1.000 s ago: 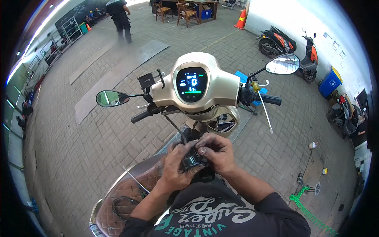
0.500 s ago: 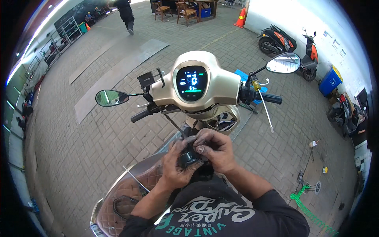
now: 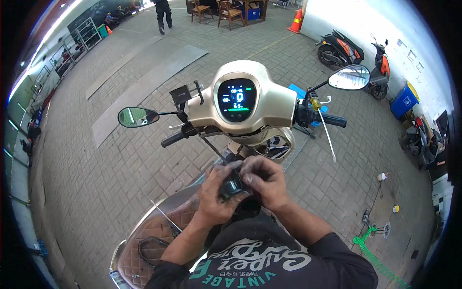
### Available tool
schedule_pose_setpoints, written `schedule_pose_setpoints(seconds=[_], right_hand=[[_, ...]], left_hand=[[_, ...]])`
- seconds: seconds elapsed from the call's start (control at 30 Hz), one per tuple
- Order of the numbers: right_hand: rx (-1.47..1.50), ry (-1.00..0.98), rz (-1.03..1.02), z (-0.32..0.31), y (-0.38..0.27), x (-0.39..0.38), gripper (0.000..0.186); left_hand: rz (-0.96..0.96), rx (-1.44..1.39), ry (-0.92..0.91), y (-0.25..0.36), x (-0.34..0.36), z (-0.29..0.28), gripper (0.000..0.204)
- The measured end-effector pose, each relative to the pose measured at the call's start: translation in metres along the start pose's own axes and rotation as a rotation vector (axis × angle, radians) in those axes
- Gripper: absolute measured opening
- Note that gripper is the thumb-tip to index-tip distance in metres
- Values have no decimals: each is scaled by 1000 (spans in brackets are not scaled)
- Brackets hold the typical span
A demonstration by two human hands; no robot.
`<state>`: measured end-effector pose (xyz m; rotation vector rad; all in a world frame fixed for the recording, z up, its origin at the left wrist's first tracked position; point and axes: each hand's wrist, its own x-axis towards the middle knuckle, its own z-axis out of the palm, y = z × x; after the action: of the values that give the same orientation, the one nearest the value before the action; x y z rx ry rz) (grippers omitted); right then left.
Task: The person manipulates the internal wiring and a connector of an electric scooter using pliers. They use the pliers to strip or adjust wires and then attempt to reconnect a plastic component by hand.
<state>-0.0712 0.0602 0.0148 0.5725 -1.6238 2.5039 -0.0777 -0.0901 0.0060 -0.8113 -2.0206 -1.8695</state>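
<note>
My left hand [image 3: 213, 196] is wrapped round a glossy black part [image 3: 233, 186], its exact kind hidden by the fingers. At the part's right edge, my right hand [image 3: 270, 185] is closed in a pinch, and whatever lies between its fingertips is too small or covered to make out. Both hands meet in front of the seat, just below the gold scooter's front cowl [image 3: 269, 108]. A dark cable [image 3: 211, 147] runs from under the left handlebar grip [image 3: 173, 139] down toward the hands. The dashboard display [image 3: 237, 101] is lit.
A yellow-handled screwdriver [image 3: 327, 135] hangs by the right grip. On the brown quilted seat [image 3: 149, 236] lie a long thin tool [image 3: 166, 216] and a black loop [image 3: 150, 250]. A coiled green hose [image 3: 378, 262] is on the paving at right. Two orange-black scooters [image 3: 337, 50] stand by the wall.
The black part has tilted slightly in my left hand, and my right fingertips have shifted along its edge. The view has moved a little. In the background a walking person has moved farther away.
</note>
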Motion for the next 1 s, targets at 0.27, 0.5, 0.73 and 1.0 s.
schedule_pose_setpoints(seconds=[0.27,0.5,0.73,1.0], right_hand=[[-80,85,22,2,-1,2,8],[-119,183,86,2,9,-3,10],[-92,206,89,1,7,-9,9],[-121,210,89,1,5,-5,7]], left_hand=[[47,131,-138,1,10,-8,58],[-181,-102,-45,-17,-1,-1,54],[-163,-74,-76,-19,-5,3,54],[-195,-35,-83,-11,-2,2,55]])
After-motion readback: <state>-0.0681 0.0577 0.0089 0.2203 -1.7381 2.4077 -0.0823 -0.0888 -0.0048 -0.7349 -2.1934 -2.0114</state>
